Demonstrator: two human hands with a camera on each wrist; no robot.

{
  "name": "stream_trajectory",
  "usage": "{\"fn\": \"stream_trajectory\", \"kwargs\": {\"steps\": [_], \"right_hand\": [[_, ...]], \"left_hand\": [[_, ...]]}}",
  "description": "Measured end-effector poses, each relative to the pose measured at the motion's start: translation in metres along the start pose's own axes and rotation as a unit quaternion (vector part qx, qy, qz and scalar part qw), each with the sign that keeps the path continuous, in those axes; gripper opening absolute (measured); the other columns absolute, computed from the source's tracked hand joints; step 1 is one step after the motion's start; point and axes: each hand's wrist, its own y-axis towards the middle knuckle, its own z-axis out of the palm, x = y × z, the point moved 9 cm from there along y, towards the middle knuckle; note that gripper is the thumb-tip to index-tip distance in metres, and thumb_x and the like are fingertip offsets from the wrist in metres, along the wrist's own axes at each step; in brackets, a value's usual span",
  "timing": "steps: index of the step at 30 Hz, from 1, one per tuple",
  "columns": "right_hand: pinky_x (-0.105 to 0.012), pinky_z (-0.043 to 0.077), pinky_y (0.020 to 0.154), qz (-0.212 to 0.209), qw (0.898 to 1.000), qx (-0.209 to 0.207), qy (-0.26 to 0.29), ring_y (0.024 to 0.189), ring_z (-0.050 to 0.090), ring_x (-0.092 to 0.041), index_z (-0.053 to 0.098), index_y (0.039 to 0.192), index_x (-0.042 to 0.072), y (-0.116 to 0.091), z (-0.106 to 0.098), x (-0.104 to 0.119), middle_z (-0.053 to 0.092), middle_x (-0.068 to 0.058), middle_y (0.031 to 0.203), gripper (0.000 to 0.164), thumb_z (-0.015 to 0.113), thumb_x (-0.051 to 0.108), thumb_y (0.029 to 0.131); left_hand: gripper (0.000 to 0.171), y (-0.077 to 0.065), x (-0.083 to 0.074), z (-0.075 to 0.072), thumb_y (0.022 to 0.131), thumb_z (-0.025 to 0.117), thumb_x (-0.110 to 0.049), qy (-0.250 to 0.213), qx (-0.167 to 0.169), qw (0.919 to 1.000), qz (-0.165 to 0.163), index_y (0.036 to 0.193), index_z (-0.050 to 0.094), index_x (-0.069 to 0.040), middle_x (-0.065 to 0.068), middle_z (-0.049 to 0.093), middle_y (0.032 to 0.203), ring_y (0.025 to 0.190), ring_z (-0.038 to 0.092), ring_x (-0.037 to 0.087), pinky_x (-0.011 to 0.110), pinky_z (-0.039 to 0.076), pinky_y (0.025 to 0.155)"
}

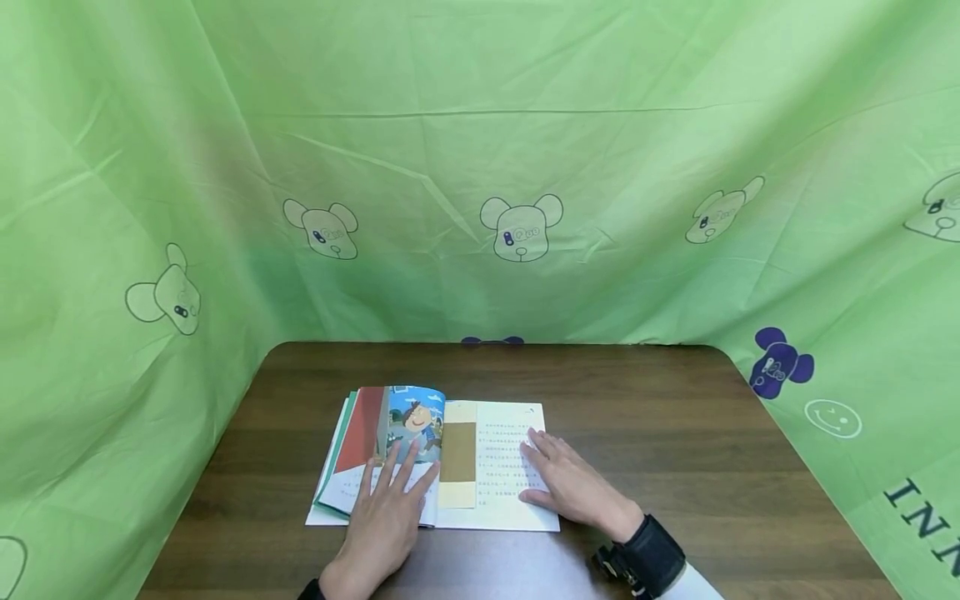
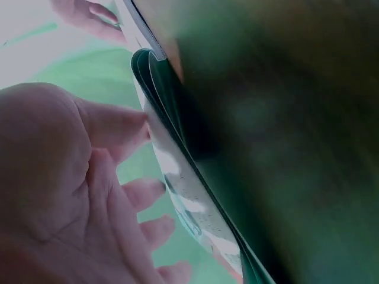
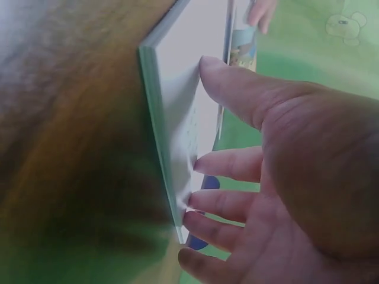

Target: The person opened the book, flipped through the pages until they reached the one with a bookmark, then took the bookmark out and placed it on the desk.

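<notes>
An open picture book point(image 1: 510, 521) lies on the brown table, its left side showing a coloured illustration point(image 1: 420, 417) and its right page lines of print. Fingers spread, my left hand point(image 1: 386, 517) rests on the lower part of the left pages. My right hand point(image 1: 573, 483) touches the right page near its outer edge with straight fingers. A brown and cream strip point(image 1: 457, 454) runs down beside the book's fold. In the left wrist view the left pages point(image 2: 177, 171) bow up at their edge. The right wrist view shows the thumb and fingertips against the page point(image 3: 183, 89).
The wooden table point(image 1: 637, 400) extends around the book on all sides. A green cloth point(image 1: 420, 167) with bear drawings hangs behind it and at both sides. A black band with a device point(image 1: 648, 554) is strapped on the right wrist.
</notes>
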Motion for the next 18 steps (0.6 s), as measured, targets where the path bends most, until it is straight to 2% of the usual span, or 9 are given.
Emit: {"fn": "stream_trajectory", "kwargs": {"steps": [2,5,10,13,15,16,18], "right_hand": [[-0.055,0.039,0.106,0.008,1.0,-0.004,0.003,0.129,0.046,-0.044,0.055,0.135,-0.005,0.003,-0.001,-0.001,0.047,-0.032,0.143,0.071,0.067,0.044,0.086],[-0.053,0.038,0.107,0.03,0.999,0.0,0.032,0.129,0.047,-0.042,0.055,0.136,-0.004,0.01,-0.001,-0.004,0.05,-0.029,0.141,0.068,0.065,0.043,0.089],[-0.052,0.032,0.112,0.088,0.987,0.014,0.136,0.132,0.046,-0.036,0.045,0.143,-0.007,0.026,0.003,-0.008,0.052,-0.024,0.142,0.074,0.058,0.046,0.093],[-0.05,0.041,0.106,0.119,0.972,0.017,0.204,0.125,0.055,-0.034,0.04,0.146,-0.007,0.036,0.005,-0.008,0.052,-0.025,0.141,0.079,0.058,0.049,0.093],[-0.05,0.046,0.101,0.14,0.957,0.017,0.253,0.119,0.059,-0.034,0.039,0.146,-0.008,0.043,0.007,-0.008,0.054,-0.025,0.139,0.08,0.059,0.048,0.092],[-0.049,0.048,0.098,0.153,0.948,0.016,0.278,0.117,0.061,-0.033,0.038,0.147,-0.008,0.045,0.009,-0.008,0.055,-0.025,0.138,0.081,0.059,0.048,0.092],[-0.047,0.051,0.094,0.181,0.924,0.016,0.337,0.115,0.061,-0.034,0.036,0.147,-0.009,0.05,0.012,-0.009,0.056,-0.026,0.136,0.081,0.061,0.045,0.092]], "left_hand": [[0.047,0.001,0.001,0.002,0.096,0.055,-0.029,-0.008,0.009,0.9999,-0.009,0.143,0.054,-0.026,0.01,0.031,0.161,0.147,0.02,0.037,0.069,0.022,0.109],[0.05,0.0,0.003,0.007,0.097,0.052,-0.038,-0.032,0.035,0.9984,-0.031,0.146,0.05,-0.027,0.009,0.027,0.163,0.148,0.019,0.036,0.074,0.023,0.104],[0.055,-0.003,0.006,0.019,0.097,0.052,-0.042,-0.063,0.083,0.9922,-0.069,0.15,0.044,-0.031,0.008,0.023,0.164,0.147,0.02,0.039,0.08,0.02,0.1],[0.057,-0.003,0.007,0.021,0.096,0.053,-0.042,-0.065,0.094,0.9905,-0.077,0.151,0.042,-0.031,0.008,0.023,0.164,0.146,0.022,0.04,0.081,0.019,0.099],[0.057,-0.003,0.007,0.021,0.096,0.053,-0.043,-0.063,0.097,0.9901,-0.079,0.151,0.042,-0.031,0.008,0.023,0.164,0.146,0.022,0.04,0.081,0.02,0.098],[0.057,-0.003,0.007,0.021,0.096,0.053,-0.043,-0.062,0.098,0.9901,-0.08,0.151,0.042,-0.031,0.008,0.024,0.164,0.146,0.022,0.04,0.081,0.021,0.098],[0.057,-0.002,0.007,0.021,0.096,0.053,-0.043,-0.062,0.101,0.9898,-0.08,0.151,0.042,-0.031,0.008,0.023,0.164,0.146,0.023,0.04,0.081,0.021,0.098]]}}
